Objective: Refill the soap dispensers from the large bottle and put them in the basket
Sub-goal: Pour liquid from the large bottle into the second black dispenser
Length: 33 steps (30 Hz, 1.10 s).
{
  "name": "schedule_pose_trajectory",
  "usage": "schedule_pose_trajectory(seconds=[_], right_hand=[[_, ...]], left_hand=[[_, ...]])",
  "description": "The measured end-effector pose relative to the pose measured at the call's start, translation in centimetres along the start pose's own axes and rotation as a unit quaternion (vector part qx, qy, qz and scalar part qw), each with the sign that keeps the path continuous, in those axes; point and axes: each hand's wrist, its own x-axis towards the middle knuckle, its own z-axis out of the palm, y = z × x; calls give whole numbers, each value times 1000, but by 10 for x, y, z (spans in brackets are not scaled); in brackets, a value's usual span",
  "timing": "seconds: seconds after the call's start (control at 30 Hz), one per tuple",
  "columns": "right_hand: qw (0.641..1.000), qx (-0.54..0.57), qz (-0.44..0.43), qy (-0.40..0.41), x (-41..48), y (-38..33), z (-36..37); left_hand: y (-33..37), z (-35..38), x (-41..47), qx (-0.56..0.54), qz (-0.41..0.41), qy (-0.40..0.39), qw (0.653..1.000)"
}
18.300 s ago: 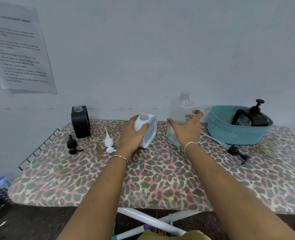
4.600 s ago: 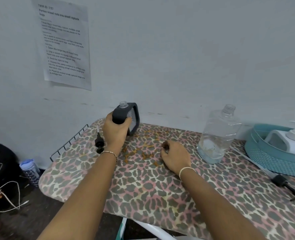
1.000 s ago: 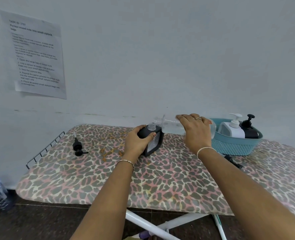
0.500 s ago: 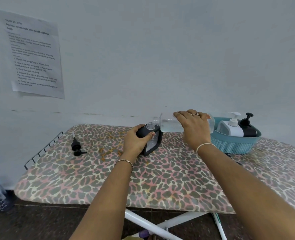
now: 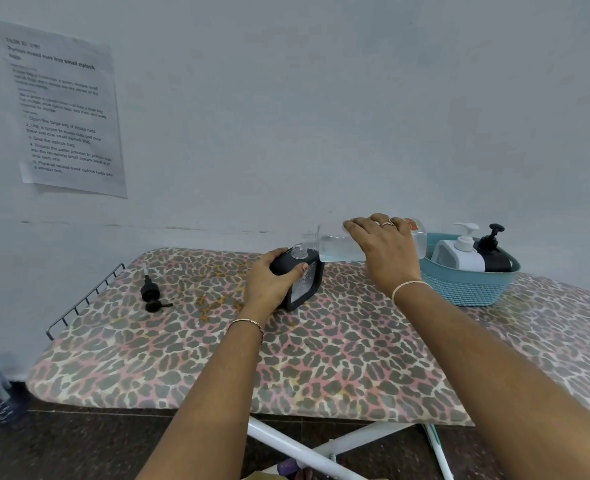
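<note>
My right hand (image 5: 387, 251) has gripped the large bottle (image 5: 335, 245) and tipped it level, neck reaching the black dispenser (image 5: 304, 282) from 3 o'clock; my left hand (image 5: 269, 282) clasps that dispenser steady; I judge the last fill under way

Soft, cool, even light fills the scene. The pale blue-grey wall (image 5: 321, 98) above both hands is flatly lit. Shadows are faint and diffuse, lying on the leopard-print bench (image 5: 321, 358) beneath the left hand (image 5: 269, 282) and the forearms. The dark floor (image 5: 78, 445) below the hands is dim. The clear plastic large bottle (image 5: 335, 245) in the right hand (image 5: 383, 247) has low contrast against the wall. The black square soap dispenser (image 5: 316, 275) in the left hand shows little surface detail. Wide-angle distortion bows the bench and swells the forearms near the bottom edge. On the white printed paper sheet (image 5: 64, 109), far left of the hands, the small text is blurred.
</note>
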Motion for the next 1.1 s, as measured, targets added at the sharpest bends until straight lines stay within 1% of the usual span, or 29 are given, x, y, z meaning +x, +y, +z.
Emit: schedule_pose_trajectory(seconds=[1.1], right_hand=[[1000,-18,-18,13,3,2,-1]], left_hand=[[-2,1,2,-23,-6,-6,1000]])
